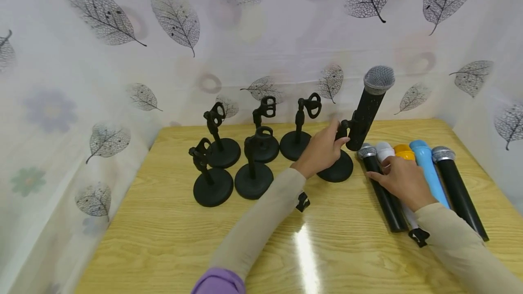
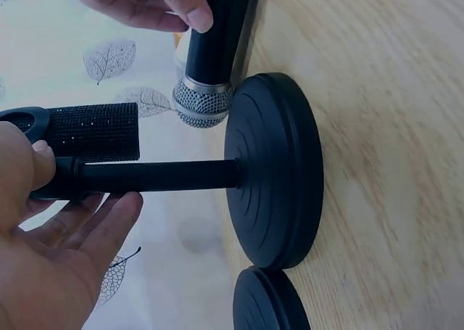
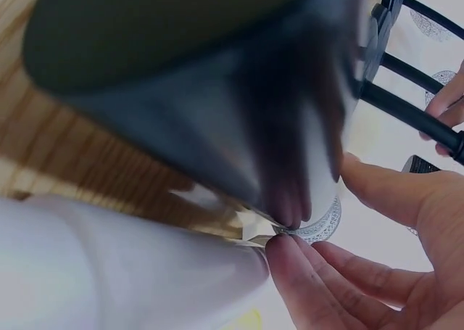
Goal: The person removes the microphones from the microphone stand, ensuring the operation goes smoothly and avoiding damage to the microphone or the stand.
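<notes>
My left hand (image 1: 323, 149) holds the upper pole of a small black microphone stand (image 1: 337, 170), its thumb and fingers around the pole (image 2: 167, 175) in the left wrist view. A black microphone (image 1: 366, 112) with a silver mesh head sits tilted in that stand's clip, head up. The stand's round base is on the table. To the right, my right hand (image 1: 404, 180) pinches another black microphone (image 1: 384, 198) with a silver head, the leftmost of a row lying down. Thumb and fingertips (image 3: 290, 265) are on opposite sides of its body in the right wrist view. Beside it lies a white microphone (image 3: 130, 265).
Yellow (image 1: 404, 151), blue (image 1: 428, 167) and black (image 1: 459, 189) microphones complete the row at the right. Several black stands with bare clips, one of them a front stand (image 1: 213, 187), are grouped left of my left hand. A leaf-patterned curtain (image 1: 253, 35) hangs behind the wooden table (image 1: 163, 239).
</notes>
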The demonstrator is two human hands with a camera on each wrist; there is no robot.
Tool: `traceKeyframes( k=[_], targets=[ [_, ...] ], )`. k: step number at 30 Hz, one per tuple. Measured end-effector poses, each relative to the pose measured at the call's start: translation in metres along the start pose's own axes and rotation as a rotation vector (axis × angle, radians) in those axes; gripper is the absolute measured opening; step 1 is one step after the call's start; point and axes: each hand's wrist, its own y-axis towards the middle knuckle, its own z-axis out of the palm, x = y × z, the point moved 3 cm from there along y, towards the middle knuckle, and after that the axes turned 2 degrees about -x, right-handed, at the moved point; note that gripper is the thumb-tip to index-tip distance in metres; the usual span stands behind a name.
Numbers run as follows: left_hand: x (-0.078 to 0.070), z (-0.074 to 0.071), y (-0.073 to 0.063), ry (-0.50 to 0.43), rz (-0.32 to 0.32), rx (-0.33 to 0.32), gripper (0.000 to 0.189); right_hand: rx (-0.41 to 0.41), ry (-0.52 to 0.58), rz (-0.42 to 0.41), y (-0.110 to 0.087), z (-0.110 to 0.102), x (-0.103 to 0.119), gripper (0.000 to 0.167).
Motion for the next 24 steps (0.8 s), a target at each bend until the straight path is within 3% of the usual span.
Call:
traceKeyframes(
  k=[9, 24],
  targets=[
    [0.003, -0.006, -0.021, -0.036, 0.054, -0.007, 0.019, -0.026, 0.011, -0.007, 0.003, -0.006, 0.005, 0.054],
    [0.004, -0.019, -0.055, 0.015, 0.094, -0.031, 0.019, -0.005, 0.053, -0.015, 0.005, -0.022, 0.021, 0.053]
  ],
)
